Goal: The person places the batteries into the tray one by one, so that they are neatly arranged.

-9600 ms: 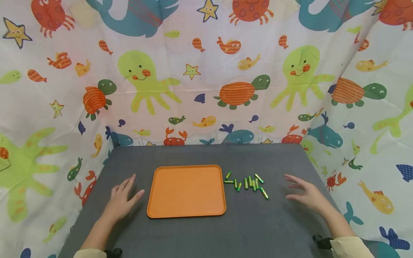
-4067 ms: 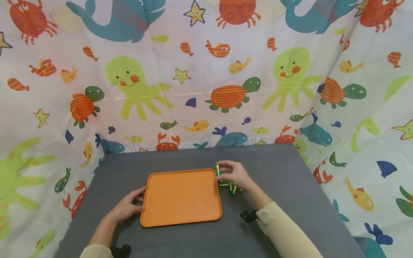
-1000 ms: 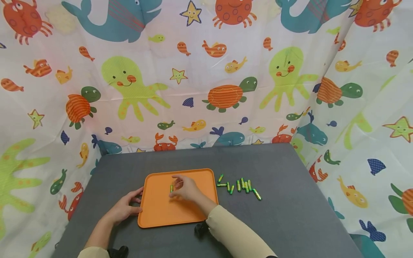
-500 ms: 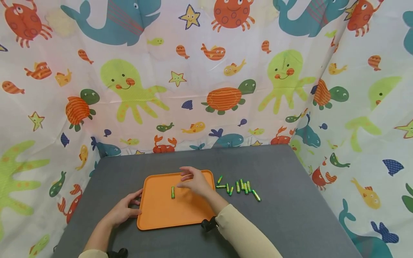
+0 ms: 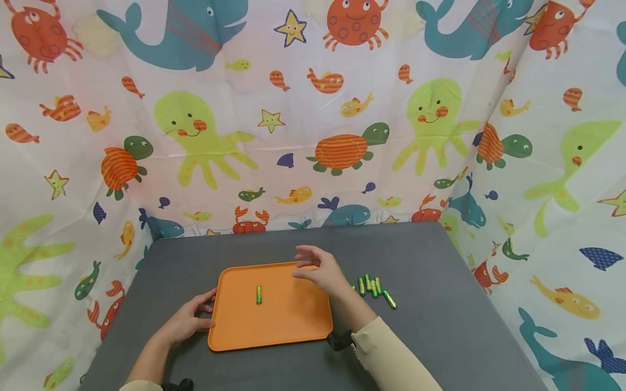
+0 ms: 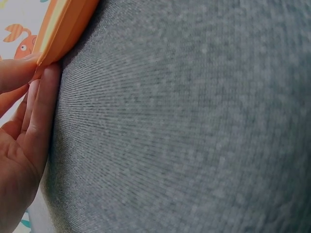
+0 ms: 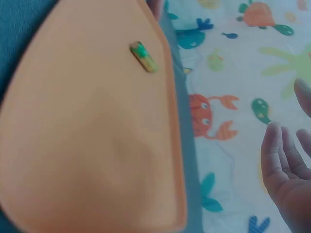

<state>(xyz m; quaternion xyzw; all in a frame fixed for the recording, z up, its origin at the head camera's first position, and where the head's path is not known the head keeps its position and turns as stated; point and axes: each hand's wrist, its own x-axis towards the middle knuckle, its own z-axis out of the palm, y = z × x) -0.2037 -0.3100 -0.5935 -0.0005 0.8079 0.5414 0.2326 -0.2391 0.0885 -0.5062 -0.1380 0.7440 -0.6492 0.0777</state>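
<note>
An orange tray [image 5: 293, 320] lies on the grey table, and one green battery [image 5: 259, 294] rests in its left middle; the right wrist view shows the same battery [image 7: 144, 57] on the tray [image 7: 97, 145]. Several green batteries [image 5: 374, 287] lie on the table just right of the tray. My right hand [image 5: 320, 269] hovers with relaxed, empty fingers above the tray's far right corner, seen also as the right hand [image 7: 286, 179]. My left hand [image 5: 188, 320] touches the tray's left edge, fingers [image 6: 41, 102] against the rim [image 6: 63, 29].
The grey table [image 5: 430, 326] is fenced at the back and both sides by a sea-animal patterned curtain [image 5: 313, 119]. Bare tabletop lies in front of the tray and at the far right.
My right hand let go of the battery on the tray and has drawn back to the right, empty, toward the loose batteries. The left hand stays on the tray's edge.
</note>
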